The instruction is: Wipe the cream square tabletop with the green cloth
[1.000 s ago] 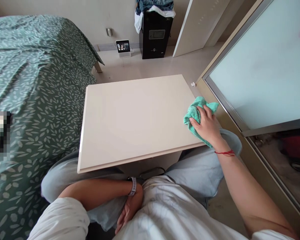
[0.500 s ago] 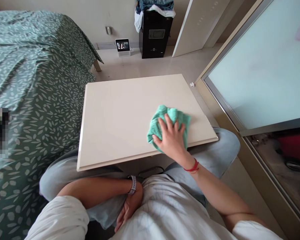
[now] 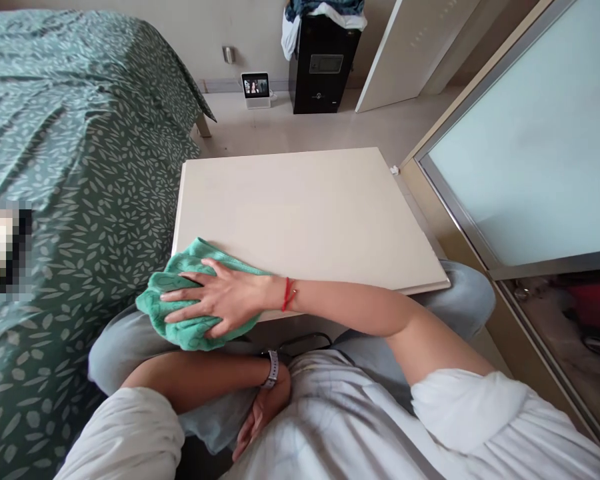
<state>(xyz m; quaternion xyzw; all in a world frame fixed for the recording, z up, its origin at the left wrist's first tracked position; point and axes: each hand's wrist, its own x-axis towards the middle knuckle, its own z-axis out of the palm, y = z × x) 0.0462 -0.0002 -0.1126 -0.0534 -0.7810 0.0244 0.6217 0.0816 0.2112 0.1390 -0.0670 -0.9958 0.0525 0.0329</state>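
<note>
A green cloth (image 3: pixel 200 250) lies bunched over the near left corner of a cream tabletop (image 3: pixel 300 207), part of it hanging past the edge. My right hand (image 3: pixel 215 297) is spread over the cloth and presses it against the top, holding it under the palm and fingers. A red string bracelet circles that wrist. My left hand (image 3: pixel 260 420) rests in my lap below the table's near edge, fingers loosely extended and holding nothing visible; a watch (image 3: pixel 271 370) is on its wrist.
A bed with a green leaf-patterned cover (image 3: pixel 100 160) stands at the left. Beyond the table are a small screen (image 3: pixel 256 87) on the floor and a black cabinet (image 3: pixel 323 67) topped with clothes. A frosted sliding panel (image 3: pixel 540 153) runs along the right. My knees flank the table.
My right hand has swept the green cloth across the tabletop from the right side to the near left corner. My left hand stays in my lap. The view has shifted slightly.
</note>
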